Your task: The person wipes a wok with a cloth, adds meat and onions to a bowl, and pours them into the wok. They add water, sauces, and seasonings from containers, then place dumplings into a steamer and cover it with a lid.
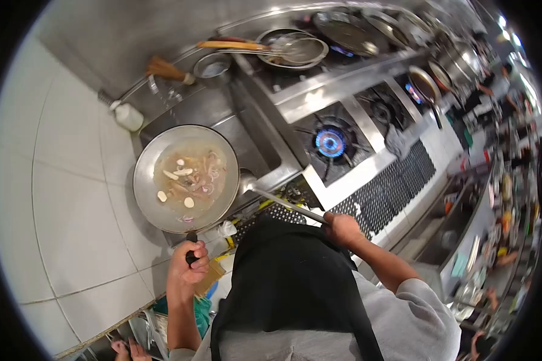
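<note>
My left hand (190, 262) is wrapped round the black handle of a wide pan (144, 174). In the pan lies a cloudy broth (180, 159) with pale slices, onion rings and strips of what looks like meat. The pan is over the edge of a steel sink (253, 129) on the left. My right hand (343, 230) grips the long metal handle of a ladle (283, 203). Its bowl hangs just right of the pan's rim, near the sink's front edge.
A lit gas burner (329, 142) stands right of the sink. Behind it, a strainer (304, 50) rests over a pan on the back stove. A white bottle (126, 115) and a brush (167, 70) stand at the sink's back left. Two frying pans (424, 84) sit further right. People work in the far right aisle.
</note>
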### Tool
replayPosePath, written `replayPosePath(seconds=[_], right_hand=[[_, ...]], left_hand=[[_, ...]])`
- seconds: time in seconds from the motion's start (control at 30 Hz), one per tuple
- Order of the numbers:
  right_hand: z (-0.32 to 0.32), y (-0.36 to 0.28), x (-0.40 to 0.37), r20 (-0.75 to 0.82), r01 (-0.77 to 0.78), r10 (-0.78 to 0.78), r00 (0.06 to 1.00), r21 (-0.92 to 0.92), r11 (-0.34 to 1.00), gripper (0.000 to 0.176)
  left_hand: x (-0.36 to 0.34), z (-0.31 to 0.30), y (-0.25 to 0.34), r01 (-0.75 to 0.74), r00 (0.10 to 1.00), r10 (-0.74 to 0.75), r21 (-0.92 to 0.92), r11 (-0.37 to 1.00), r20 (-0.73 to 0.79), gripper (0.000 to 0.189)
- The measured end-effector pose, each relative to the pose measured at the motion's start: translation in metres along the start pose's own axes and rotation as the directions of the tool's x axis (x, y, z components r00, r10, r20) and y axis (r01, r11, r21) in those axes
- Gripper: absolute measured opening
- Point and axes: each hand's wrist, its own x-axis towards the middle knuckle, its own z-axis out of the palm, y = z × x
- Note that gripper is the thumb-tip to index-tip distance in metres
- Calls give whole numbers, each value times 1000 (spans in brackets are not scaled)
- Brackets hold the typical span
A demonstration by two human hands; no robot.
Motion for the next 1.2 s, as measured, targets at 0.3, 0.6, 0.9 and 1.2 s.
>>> replayPosePath(seconds=[0.3,0.6,0.9,1.2], right_hand=[[62,156,-176,-270,57,-30,962,93,994,22],[150,210,-374,-347,-396,561,752,442,805,29],[263,200,-485,-199,-476,893,403,788,390,25],[385,202,-558,-1,-639,944,329,736,224,27]], left_hand=[[35,139,-56,186,893,-207,90,978,400,7],[134,252,-152,216,883,-295,242,946,366,9],[246,278,-202,259,892,-375,397,881,251,12],[330,259,-239,376,830,-485,366,851,275,14]])
